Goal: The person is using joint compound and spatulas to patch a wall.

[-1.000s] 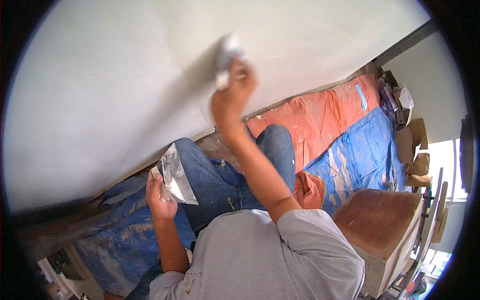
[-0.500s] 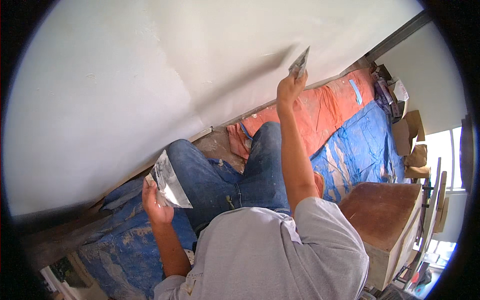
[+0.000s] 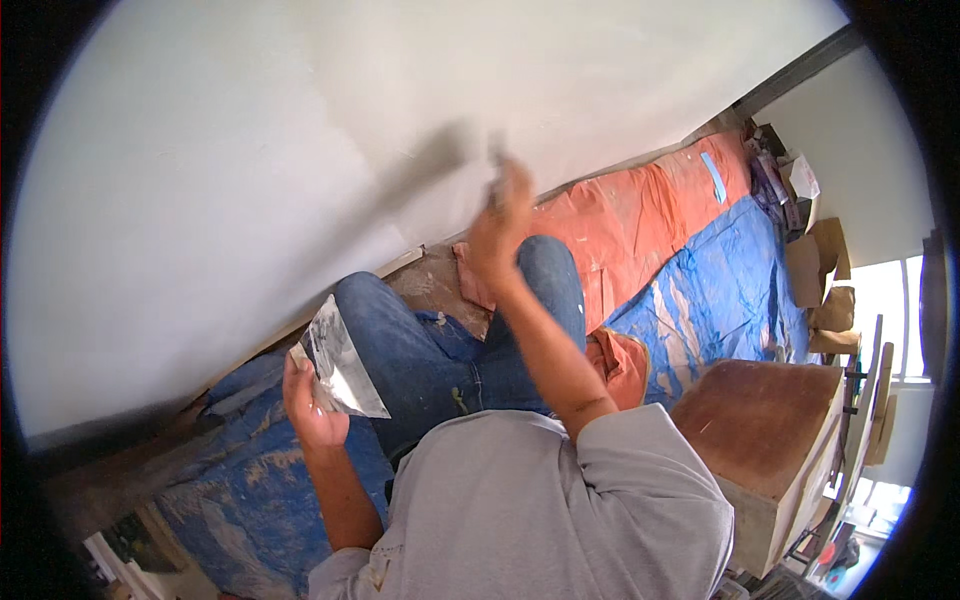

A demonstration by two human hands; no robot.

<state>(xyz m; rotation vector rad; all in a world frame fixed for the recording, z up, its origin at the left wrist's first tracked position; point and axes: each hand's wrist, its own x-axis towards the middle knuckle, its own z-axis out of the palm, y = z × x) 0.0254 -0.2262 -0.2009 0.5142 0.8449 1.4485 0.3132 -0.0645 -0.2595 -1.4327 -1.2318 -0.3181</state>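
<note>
I sit in jeans before a pale wall. My left hand is closed on a wide metal putty blade with whitish smears, held low by my left knee. My right hand is raised near the lower part of the wall, closed on a smaller putty knife that is smeared by motion. The knife casts a shadow on the wall; whether it touches the surface I cannot tell.
An orange sheet and a blue tarp cover the floor along the wall, with more blue tarp at left. At right stand a brown-topped wooden box, long boards and cardboard pieces.
My right hand with the small knife went right along the wall, then came back left and down, now lower than a second ago. My left hand and blade shifted only slightly.
</note>
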